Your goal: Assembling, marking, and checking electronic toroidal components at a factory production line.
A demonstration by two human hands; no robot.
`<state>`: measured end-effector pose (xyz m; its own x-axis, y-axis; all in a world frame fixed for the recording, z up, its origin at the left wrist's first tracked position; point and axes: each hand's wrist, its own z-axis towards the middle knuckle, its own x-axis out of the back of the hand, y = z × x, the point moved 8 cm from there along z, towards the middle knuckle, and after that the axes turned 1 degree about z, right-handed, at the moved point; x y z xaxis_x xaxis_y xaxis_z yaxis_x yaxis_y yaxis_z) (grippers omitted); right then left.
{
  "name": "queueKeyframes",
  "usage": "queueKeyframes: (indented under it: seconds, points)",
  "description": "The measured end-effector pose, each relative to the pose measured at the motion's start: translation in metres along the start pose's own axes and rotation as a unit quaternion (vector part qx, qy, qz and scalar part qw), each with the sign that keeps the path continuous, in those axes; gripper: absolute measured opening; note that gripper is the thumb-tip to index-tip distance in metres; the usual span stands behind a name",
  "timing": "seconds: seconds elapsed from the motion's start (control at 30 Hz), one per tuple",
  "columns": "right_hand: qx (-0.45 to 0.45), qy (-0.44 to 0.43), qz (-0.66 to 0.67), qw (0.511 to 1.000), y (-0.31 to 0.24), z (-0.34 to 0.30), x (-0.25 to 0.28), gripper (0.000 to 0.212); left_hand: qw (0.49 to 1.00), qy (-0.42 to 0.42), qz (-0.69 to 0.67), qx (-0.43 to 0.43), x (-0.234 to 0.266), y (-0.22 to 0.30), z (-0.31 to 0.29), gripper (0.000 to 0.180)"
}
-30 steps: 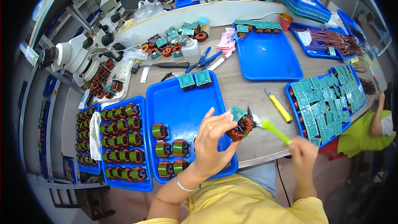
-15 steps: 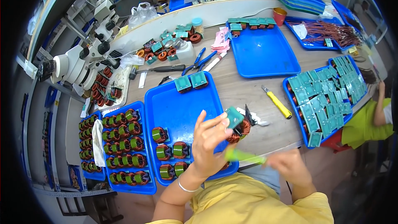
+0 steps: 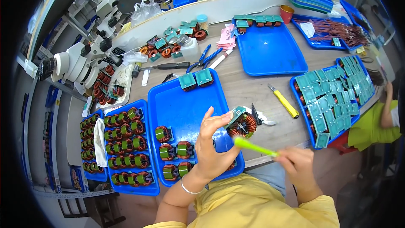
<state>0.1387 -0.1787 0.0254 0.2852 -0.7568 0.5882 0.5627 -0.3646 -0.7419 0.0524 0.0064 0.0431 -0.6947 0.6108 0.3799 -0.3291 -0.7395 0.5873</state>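
Across the brown table (image 3: 253, 88), from the lower left, a blue tray (image 3: 135, 190) holds copper coils with green bands (image 3: 128, 148), beside a bigger blue tray (image 3: 185, 105). Right of the middle, the left hand (image 3: 214, 145) pinches a copper ring (image 3: 248, 123) with a green board (image 3: 235, 117), and a bright green stick (image 3: 256, 146) is gripped in the right hand (image 3: 297, 163), its tip near the ring. More teal boards (image 3: 331, 106) lie at the right.

Coil (image 3: 250, 121): glossy copper-look wire. Lime tool (image 3: 256, 146): smooth plastic. Blue trays (image 3: 272, 52): plastic too (kinda shiny). Table (image 3: 257, 90): matt, wood-look.
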Motion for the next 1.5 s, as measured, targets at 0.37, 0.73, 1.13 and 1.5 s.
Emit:
queueKeyframes:
  seconds: [0.37, 0.73, 1.13, 1.5]
  points:
    - [-0.033, 0.068, -0.017, 0.997, 0.002, 0.016, 0.019, 0.008, 0.994, -0.022, -0.062, 0.087, -0.008, -0.011, -0.004, 0.072]
    - [-0.014, 0.030, 0.086, 0.996, 0.004, 0.008, 0.022, 0.007, 0.921, -0.012, -0.336, 0.199, -0.013, -0.027, -0.008, 0.072]
    - [-0.041, 0.092, -0.023, 0.995, 0.020, 0.032, 0.022, 0.008, 0.997, -0.008, -0.053, 0.056, 0.002, -0.007, -0.002, 0.065]
    - [0.016, 0.041, -0.126, 0.991, 0.064, 0.079, -0.029, 0.015, 0.901, 0.009, -0.356, 0.247, -0.005, -0.034, -0.005, 0.075]
